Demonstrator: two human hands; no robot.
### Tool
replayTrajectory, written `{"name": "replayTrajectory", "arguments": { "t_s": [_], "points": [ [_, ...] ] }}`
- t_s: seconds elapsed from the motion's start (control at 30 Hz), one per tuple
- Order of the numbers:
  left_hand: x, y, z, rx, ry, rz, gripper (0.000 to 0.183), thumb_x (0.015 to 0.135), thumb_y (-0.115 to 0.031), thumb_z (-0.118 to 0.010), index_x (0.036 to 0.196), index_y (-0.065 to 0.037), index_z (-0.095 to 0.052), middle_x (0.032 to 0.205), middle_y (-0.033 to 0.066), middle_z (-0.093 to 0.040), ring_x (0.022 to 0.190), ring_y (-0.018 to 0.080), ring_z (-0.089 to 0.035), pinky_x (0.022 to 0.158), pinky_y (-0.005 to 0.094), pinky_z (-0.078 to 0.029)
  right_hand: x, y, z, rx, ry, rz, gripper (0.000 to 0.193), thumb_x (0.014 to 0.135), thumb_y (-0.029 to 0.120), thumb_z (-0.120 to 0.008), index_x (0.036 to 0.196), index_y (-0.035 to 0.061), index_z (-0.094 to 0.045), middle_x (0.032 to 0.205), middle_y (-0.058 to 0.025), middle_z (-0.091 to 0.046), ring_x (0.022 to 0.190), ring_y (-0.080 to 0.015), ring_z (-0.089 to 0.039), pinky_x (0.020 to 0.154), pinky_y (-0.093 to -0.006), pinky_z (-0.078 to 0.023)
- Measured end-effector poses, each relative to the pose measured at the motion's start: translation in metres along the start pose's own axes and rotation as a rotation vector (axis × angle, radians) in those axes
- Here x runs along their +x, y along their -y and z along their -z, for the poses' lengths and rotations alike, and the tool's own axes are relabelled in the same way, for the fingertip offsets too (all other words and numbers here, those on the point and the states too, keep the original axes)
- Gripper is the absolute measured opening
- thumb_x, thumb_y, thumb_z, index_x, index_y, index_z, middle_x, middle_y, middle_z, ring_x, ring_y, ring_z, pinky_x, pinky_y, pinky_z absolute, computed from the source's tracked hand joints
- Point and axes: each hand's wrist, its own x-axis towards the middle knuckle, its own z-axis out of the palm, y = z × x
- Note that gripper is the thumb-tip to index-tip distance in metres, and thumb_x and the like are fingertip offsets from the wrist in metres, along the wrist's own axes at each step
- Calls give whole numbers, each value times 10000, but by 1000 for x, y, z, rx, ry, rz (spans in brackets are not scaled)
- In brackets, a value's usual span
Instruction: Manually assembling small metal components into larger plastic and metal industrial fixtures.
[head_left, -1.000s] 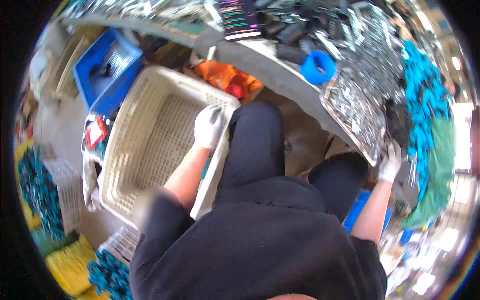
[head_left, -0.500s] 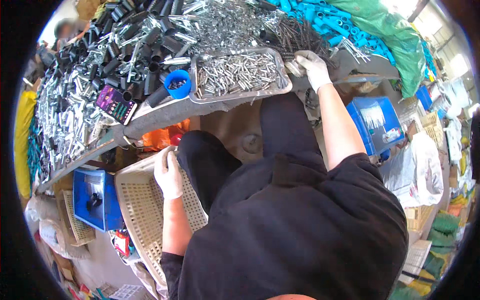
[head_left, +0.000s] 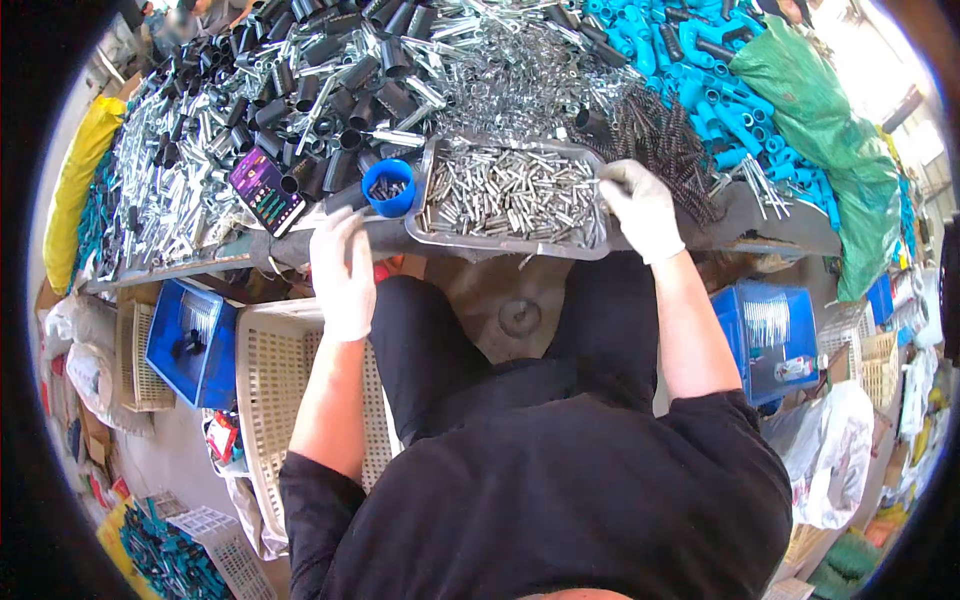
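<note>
My left hand (head_left: 342, 278), in a white glove, hovers in front of the table's near edge with its fingers stretched up, open and holding nothing. My right hand (head_left: 645, 215), also gloved, is at the right end of a shallow clear plastic tray (head_left: 480, 243); its fingers are bent and pinch the tray's rim. Many small silver metal pins (head_left: 515, 195) fill the tray. Just left of it stands a blue plastic cup (head_left: 388, 205) with small dark parts inside.
Black tubes (head_left: 345, 100), silver metal parts (head_left: 170, 190), dark springs (head_left: 650, 140) and blue plastic handles (head_left: 735, 115) are heaped on the table. A phone (head_left: 267, 192) lies near its edge. Below stand a cream basket (head_left: 275, 400) and blue bins (head_left: 765, 330) (head_left: 200, 340).
My left hand has lifted from the basket rim toward the table edge. My right hand has come nearer, from behind the tray's corner to its right rim. The view has shifted.
</note>
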Motion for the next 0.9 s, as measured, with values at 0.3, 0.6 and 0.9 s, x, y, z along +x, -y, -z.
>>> {"name": "replayTrajectory", "arguments": {
  "t_s": [0.3,0.6,0.9],
  "points": [
    [52,20,-68,-28,-117,47,279,993,-120,-451,1209,16,-563,1206,146,-592,1139,254,-547,1017,350,-394,0,4,14,-128,295,119,129,833,73,-627,950,62,-680,983,-134,-664,951,-296,-646,826,-365,-513],
    [50,33,-85,-23,-178,74,281,981,-102,-418,1197,-9,-572,1199,129,-598,1200,289,-521,1129,494,-216,27,-10,25,-33,170,244,143,813,9,-641,952,40,-651,981,-123,-661,939,-297,-645,824,-352,-510],
    [45,12,-58,127,-67,70,309,879,-123,-514,1160,-11,-577,1204,172,-581,1226,362,-490,1119,551,-225,129,47,31,-196,276,509,136,818,26,-624,949,39,-659,967,-137,-667,923,-304,-653,816,-359,-522]
  ]
}}
